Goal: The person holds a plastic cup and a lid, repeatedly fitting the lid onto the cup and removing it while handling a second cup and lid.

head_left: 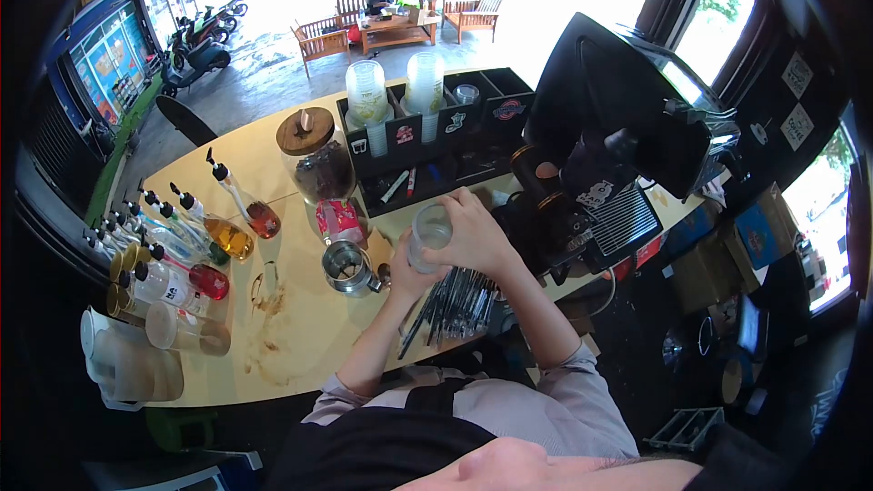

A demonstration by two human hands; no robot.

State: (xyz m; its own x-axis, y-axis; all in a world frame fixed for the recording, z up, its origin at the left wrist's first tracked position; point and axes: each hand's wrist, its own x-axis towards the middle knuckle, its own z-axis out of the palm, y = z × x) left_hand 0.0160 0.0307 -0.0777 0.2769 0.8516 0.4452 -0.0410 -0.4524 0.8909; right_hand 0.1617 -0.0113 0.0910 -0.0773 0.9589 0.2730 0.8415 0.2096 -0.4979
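Note:
A clear plastic cup [431,233] is held between both my hands above the counter. My left hand [411,271] wraps around its lower part from the left. From the right, my right hand [475,235] grips it with the fingers over its upper side and the thumb across the front. Close to my left hand, a steel pitcher [347,267] stands on the wooden counter [300,336]. Beneath my forearms lies a bundle of dark straws [447,311]. Whether the cup contains anything is hard to make out.
A black organizer [427,141] with stacked cups [367,95] stands behind, beside a wooden-lidded glass jar [318,164]. Pump bottles [227,236] and a plastic jug [136,359] line the left. At right are a coffee machine [582,191] and a black screen [600,82]. Brown spills mark the counter.

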